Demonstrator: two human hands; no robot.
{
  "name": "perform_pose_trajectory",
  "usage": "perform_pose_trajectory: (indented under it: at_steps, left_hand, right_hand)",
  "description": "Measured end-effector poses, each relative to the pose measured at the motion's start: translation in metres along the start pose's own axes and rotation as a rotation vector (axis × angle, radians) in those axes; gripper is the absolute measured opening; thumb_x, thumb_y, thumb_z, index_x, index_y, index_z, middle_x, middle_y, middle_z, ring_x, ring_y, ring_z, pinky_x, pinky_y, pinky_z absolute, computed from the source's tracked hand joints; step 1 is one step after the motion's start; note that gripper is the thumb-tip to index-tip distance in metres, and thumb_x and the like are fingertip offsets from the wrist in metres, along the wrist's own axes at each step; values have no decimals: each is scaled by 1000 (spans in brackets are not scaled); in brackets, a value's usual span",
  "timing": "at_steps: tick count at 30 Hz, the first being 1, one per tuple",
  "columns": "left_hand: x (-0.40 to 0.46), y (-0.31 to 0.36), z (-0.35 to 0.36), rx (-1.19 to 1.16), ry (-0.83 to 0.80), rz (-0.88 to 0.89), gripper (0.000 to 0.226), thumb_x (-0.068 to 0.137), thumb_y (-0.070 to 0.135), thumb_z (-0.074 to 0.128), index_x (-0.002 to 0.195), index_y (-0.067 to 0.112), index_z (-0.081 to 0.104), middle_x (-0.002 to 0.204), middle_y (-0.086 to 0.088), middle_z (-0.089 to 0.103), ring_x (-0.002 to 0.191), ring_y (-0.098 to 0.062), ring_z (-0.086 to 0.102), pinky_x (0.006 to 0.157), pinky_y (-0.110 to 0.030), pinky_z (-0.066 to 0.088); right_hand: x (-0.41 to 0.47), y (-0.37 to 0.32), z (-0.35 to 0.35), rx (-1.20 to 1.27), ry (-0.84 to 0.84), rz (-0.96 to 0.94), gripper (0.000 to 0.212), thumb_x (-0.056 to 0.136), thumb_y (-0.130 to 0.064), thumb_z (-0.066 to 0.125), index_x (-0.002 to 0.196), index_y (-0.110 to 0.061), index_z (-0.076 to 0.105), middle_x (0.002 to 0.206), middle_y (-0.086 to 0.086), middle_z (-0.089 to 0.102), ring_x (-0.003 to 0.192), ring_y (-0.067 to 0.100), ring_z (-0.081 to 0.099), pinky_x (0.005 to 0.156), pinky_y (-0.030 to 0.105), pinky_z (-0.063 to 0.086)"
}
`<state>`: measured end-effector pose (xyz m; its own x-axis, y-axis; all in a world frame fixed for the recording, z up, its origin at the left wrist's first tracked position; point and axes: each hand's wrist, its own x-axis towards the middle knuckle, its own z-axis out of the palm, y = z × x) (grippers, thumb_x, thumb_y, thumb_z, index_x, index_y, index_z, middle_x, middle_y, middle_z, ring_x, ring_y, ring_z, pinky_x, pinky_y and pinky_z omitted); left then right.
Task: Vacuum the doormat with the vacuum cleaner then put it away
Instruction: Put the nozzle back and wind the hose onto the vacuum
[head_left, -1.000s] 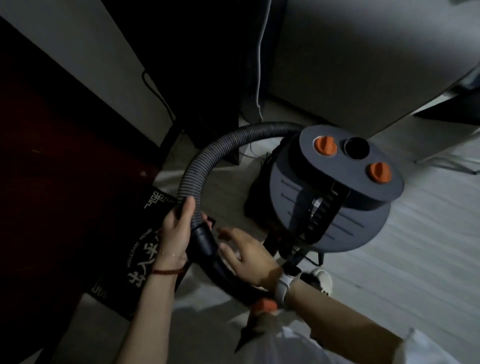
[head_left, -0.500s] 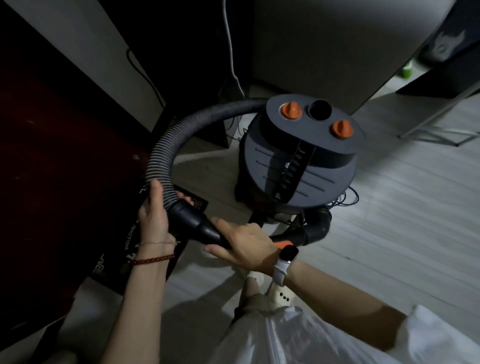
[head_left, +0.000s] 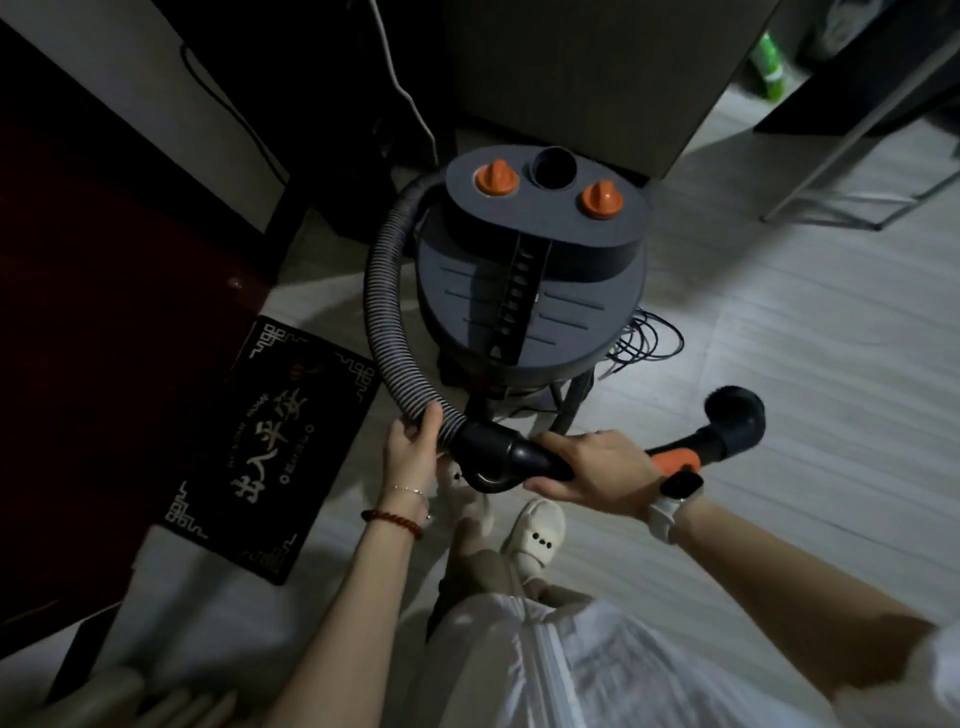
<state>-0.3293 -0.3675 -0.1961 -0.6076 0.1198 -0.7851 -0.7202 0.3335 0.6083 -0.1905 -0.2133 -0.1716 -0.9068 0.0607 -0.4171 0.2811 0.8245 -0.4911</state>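
Two hands on the hose beside the vacuum cleaner (head_left: 530, 291), left hand (head_left: 410, 452) gripping ribbed hose (head_left: 384, 312), right hand (head_left: 597, 467) clasping black wand (head_left: 509, 449), doormat (head_left: 275, 441) left of canister.

**Colours on the floor**

We see a grey vacuum cleaner (head_left: 524, 291) with two orange knobs (head_left: 496, 178). Its hose (head_left: 382, 312) is ribbed grey and black, ending in a black nozzle (head_left: 735, 418) with an orange band. The doormat (head_left: 270, 441) is black with gold lettering and corner frets. The floor (head_left: 805, 364) is pale, striped planks.
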Motion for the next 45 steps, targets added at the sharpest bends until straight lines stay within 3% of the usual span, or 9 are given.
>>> perform_pose_trajectory:
  at_steps: [5,8,13,19,23,28,33,40,45]
  left_hand:
    - [13,-7,45,557,77,267,106,69,51,71,148,14,11,151,-15,23,139,-31,24,114,-46,25]
    - [19,-9,64,985,145,539,102,77,56,62,149,20,-1,156,-15,-10,144,-32,-4,114,-49,13]
    - [45,-19,58,1288,160,614,101,81,62,51,148,6,2,157,-14,-11,145,-25,-14,115,-47,-7]
    - [62,-23,52,1211,9,502,99,82,57,55,148,3,4,158,-10,-7,145,-20,-14,117,-43,-1]
    - [56,-31,72,1082,1,376,114,76,56,63,146,0,-6,155,-14,-17,144,-23,-16,119,-43,-2]
    - [53,-38,94,1042,53,330,122,72,59,66,145,1,-13,153,-14,-24,143,-23,-21,118,-44,-3]
    - [49,-38,112,1048,61,273,122,72,61,64,146,3,-13,154,-11,-23,143,-21,-22,115,-49,-7]
    - [56,-39,100,1082,-10,420,85,90,53,36,148,5,-2,157,-11,-13,142,-17,-22,116,-46,-11]
    - [57,-39,101,997,50,396,113,66,75,27,147,4,-7,155,-11,-20,142,-18,-21,115,-46,-11]
  right_hand:
    - [-6,60,-5,-183,18,149,51,83,-68,40,112,-27,47,98,3,69,90,28,65,74,32,46]
    - [0,93,-10,-167,-21,224,48,85,-62,43,116,-25,47,107,2,64,99,25,60,85,33,42]
    - [36,117,7,-186,-175,200,52,90,-55,41,132,-26,38,117,5,55,111,25,49,97,38,30]
    - [25,142,10,-112,26,162,83,74,-76,13,113,-15,53,104,4,59,97,23,53,93,41,35]
    - [14,166,6,-77,-41,243,103,64,-85,-5,115,-17,53,107,4,58,102,24,52,97,42,31]
    - [32,175,27,21,-55,438,46,91,-45,44,128,-17,45,132,4,49,126,23,40,108,42,23]
    - [29,133,53,86,327,321,50,80,-31,37,126,-12,45,122,19,57,111,38,54,96,53,40]
    - [56,107,70,-218,456,240,37,81,-46,46,115,-29,48,109,9,64,109,32,51,98,55,34]
    - [51,118,75,-238,525,214,35,83,-40,49,114,-26,51,108,9,65,111,29,44,98,53,27]
